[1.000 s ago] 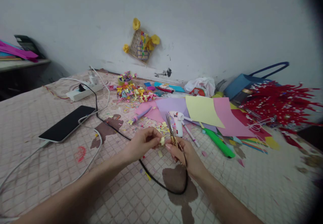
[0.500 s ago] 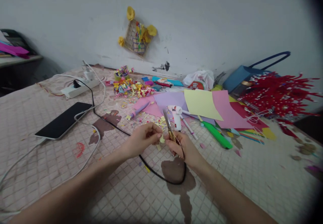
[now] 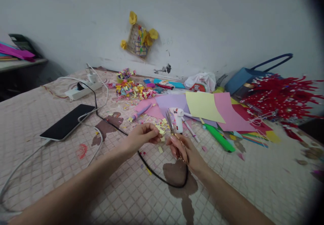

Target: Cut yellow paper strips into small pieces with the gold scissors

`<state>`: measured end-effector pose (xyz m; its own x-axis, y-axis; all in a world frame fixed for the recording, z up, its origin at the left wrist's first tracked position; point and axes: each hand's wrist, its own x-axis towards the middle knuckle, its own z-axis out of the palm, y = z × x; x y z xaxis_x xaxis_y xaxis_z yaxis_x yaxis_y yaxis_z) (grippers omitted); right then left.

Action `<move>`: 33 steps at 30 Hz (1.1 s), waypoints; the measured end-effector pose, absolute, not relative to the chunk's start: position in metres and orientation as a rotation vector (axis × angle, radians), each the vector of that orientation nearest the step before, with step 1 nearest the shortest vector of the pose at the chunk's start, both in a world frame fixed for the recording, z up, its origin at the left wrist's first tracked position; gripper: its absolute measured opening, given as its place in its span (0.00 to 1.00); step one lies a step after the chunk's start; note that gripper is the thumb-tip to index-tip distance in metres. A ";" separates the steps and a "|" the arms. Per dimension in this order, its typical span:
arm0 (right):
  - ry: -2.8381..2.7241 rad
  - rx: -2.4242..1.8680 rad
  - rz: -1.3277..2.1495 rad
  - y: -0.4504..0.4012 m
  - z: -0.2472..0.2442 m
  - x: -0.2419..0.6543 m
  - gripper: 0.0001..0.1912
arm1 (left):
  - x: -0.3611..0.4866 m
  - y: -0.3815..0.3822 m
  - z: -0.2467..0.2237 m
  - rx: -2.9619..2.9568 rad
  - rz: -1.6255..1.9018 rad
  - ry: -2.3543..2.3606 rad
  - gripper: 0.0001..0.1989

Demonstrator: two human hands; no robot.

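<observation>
My right hand (image 3: pixel 182 149) is closed around the gold handles of a pair of scissors (image 3: pixel 169 121). The blades point up and away from me, parted slightly. To its left, my left hand (image 3: pixel 144 135) has thumb and fingers pressed together in a pinch; whatever they hold is too small or hidden to tell. Pale yellow paper scraps (image 3: pixel 161 149) lie on the table just by the left fingertips. Beyond the scissors rests a white glue gun (image 3: pixel 178 121), its black cord (image 3: pixel 157 175) looping beneath both wrists.
Behind lie coloured paper sheets (image 3: pixel 205 106), a green cutter-like tool (image 3: pixel 219 138), a purple pen-like stick (image 3: pixel 142 112) and a heap of paper pieces (image 3: pixel 135 90). On the left are a tablet (image 3: pixel 67 122) and a power strip (image 3: pixel 83 90); on the right, red decorations (image 3: pixel 286 96).
My hands have drawn a little apart. The pale yellow piece seen between my fingers is no longer clearly visible there. My right fingers have shifted on the scissors' handles, and the view has moved slightly.
</observation>
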<state>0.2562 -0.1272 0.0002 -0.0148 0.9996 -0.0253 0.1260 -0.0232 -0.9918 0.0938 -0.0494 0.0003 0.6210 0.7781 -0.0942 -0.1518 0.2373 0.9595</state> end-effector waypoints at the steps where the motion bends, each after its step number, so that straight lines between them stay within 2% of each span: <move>1: -1.316 -1.305 1.194 -0.128 0.000 0.256 0.18 | 0.093 -0.049 0.001 1.136 0.724 0.642 0.11; 8: -1.457 -1.323 1.221 -0.132 -0.004 0.255 0.18 | 0.091 -0.048 0.010 1.033 0.835 0.652 0.11; 33: -1.522 -1.433 1.149 -0.131 -0.007 0.256 0.20 | 0.092 -0.047 0.006 1.049 0.856 0.662 0.11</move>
<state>0.2560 -0.1309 -0.0067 -0.1041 0.9926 -0.0621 0.3311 -0.0243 -0.9433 0.0922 -0.0475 0.0058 0.5169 0.8533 -0.0684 -0.2806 0.2443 0.9282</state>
